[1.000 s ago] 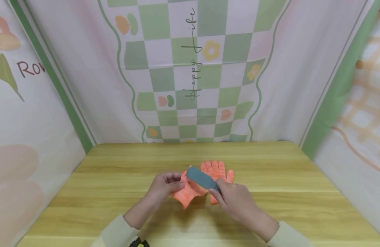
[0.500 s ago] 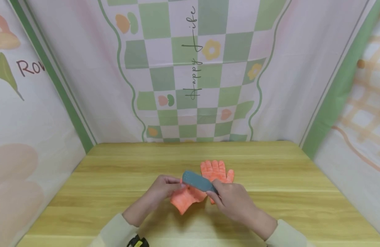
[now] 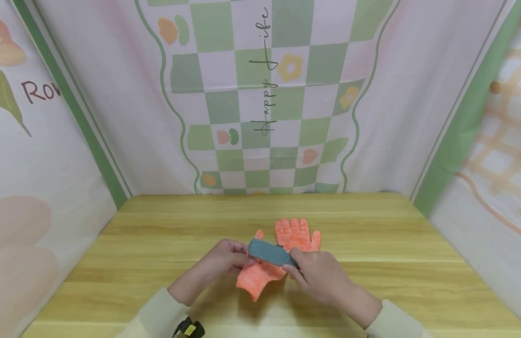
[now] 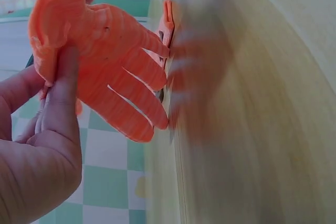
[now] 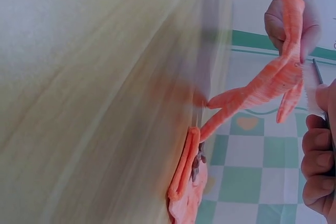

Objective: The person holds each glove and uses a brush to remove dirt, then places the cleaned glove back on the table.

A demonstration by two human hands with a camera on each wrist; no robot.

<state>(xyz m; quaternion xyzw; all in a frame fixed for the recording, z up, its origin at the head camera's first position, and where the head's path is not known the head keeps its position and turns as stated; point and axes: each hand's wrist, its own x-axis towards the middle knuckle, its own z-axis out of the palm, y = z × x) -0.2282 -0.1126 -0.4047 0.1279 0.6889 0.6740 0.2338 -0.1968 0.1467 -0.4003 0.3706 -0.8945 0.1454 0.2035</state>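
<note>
L hand [image 3: 226, 257] fingers pinch the orange knit-fabric glove [image 3: 257, 278], raised mid-table [image 3: 370, 227]; R hand [image 3: 325, 276] grips the flat blue-grey brush [image 3: 268, 252], head to 10 o'clock. Vs 0.5s ago, brush shifted slightly twd 7 o'clock: prob. mid-stroke. 2nd orange glove [image 3: 297, 236] at 1 o'clock.
</note>
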